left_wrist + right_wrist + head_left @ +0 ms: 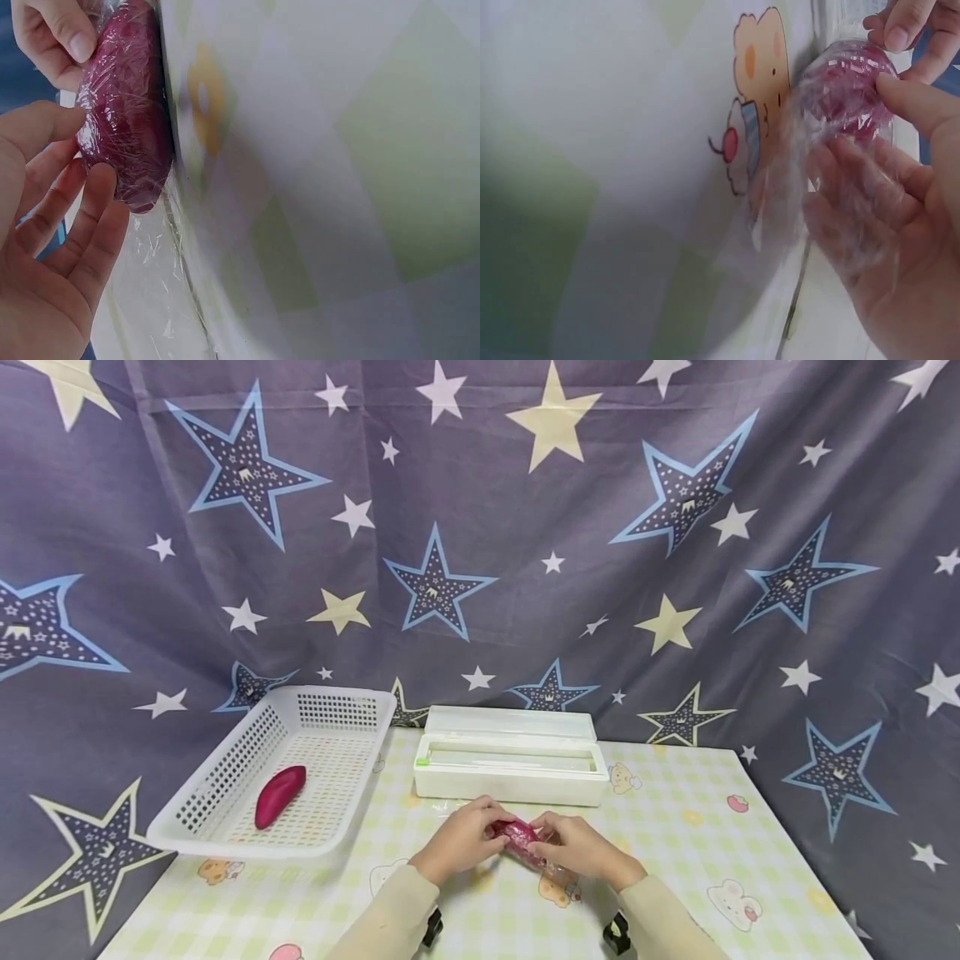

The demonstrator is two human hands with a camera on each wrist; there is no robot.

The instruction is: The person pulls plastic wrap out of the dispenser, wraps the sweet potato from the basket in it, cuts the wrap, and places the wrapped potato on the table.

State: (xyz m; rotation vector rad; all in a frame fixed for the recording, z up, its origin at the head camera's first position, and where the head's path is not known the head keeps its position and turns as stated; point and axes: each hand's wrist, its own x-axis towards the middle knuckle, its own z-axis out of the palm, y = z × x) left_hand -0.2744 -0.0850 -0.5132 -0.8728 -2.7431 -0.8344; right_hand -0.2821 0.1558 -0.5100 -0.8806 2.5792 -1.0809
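Observation:
A dark red sweet potato [519, 841], wrapped in shiny, wrinkled cling film, lies on the table in front of me. My left hand [467, 837] holds one end, thumb and fingertips against the film in the left wrist view. At the other end my right hand [581, 845] grips it with the thumb on top. Loose cling film [855, 210] hangs over the right hand's fingers. More clear film [154, 277] stretches flat past the potato's tip in the left wrist view.
Just behind my hands stands a white cling film box [510, 787] with its lid raised. A white perforated basket [341, 827] on the left holds a second, unwrapped sweet potato [280, 797]. A star-patterned curtain [487, 668] borders the checked tablecloth [697, 843].

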